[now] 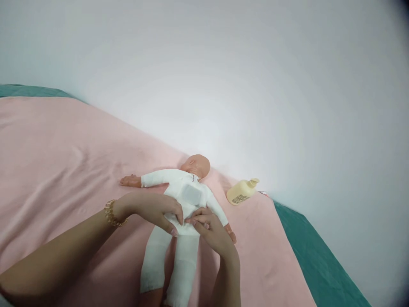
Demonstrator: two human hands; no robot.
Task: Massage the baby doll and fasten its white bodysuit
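Observation:
A doll [188, 253] in white cloth clothing lies stretched out on a pink blanket, its bare head at the far end and its arms spread. A grey rectangular patch [192, 195] shows on its torso. My left hand [156, 211] comes from the left, thumb and bent fingers gripping the white cloth at the lower torso. Close beside it, my right hand [209, 228] has its fingertips pinched together on the same cloth. The exact bit of cloth between the fingers is partly hidden. A beaded coil bracelet [113, 213] circles my left wrist.
A pale yellow pump bottle [239, 192] stands tilted in view, right of the doll's head, with a small flat item [262, 193] behind it. The pink blanket [76, 179] lies wrinkled over a green cover [315, 243]. A white wall [204, 85] rises behind.

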